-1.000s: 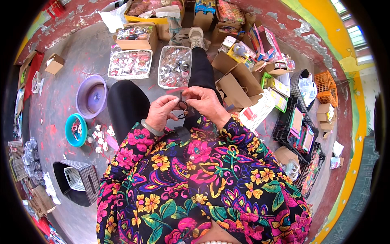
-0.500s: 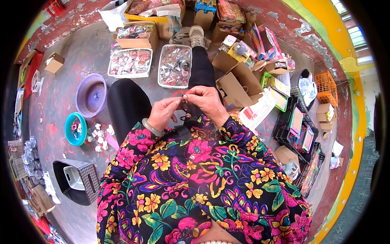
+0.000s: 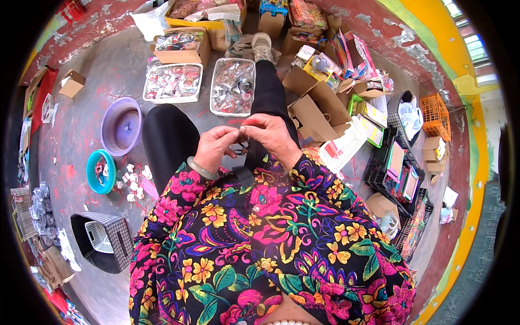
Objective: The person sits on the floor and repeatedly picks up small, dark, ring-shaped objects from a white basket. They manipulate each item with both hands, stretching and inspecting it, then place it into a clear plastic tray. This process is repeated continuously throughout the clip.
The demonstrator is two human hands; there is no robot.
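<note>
My left hand (image 3: 215, 147), with a pale bangle (image 3: 203, 169) at the wrist, and my right hand (image 3: 273, 139) meet above my lap. Thumbs and forefingers of both are pinched together, tip to tip. From the pinch hangs a small thing of thin dark loops (image 3: 240, 147), seen just beneath the fingers; its exact kind is too small to make out. The hands are between my knees. Beyond them stands a white basket (image 3: 213, 97) of small plastic-wrapped pieces, with a second white basket (image 3: 173, 99) of packed items to its left.
At left are a purple basin (image 3: 108, 130), a turquoise basin (image 3: 91, 179) and a checked bin (image 3: 120, 238). Open cardboard boxes (image 3: 311, 116), a white plastic basket (image 3: 346, 142) and black crates (image 3: 379, 176) crowd the right. Small white scraps (image 3: 133, 179) lie on the floor.
Both hands have shifted slightly left, still joined at the fingertips. My left fingers have curled in further, and the dark loops now show closer to them.
</note>
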